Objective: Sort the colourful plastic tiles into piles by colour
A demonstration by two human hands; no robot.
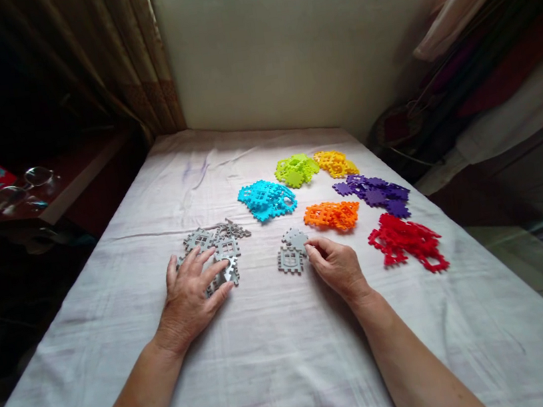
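My left hand [192, 297] lies with spread fingers over a pile of grey interlocking plastic tiles [228, 246], partly covering them. Some of these tiles have window-like cutouts, and a lighter one shows by the fingertips. To the right, my right hand [337, 264] has thumb and fingers pinched together at the edge of a light grey round toothed tile [295, 238]. Whatever sits inside that pinch is hidden by the fingers. Just in front of the round tile is a light grey square tile [290, 261] with a cutout.
Separate piles of blue [267, 200], lime green [296, 170], yellow [335, 163], purple [376, 194], orange [332, 216] and red tiles [407, 242] lie on the cloth-covered table [274, 365]. Eyeglasses [22, 190] rest on a dark side table at left. A wall closes the far end.
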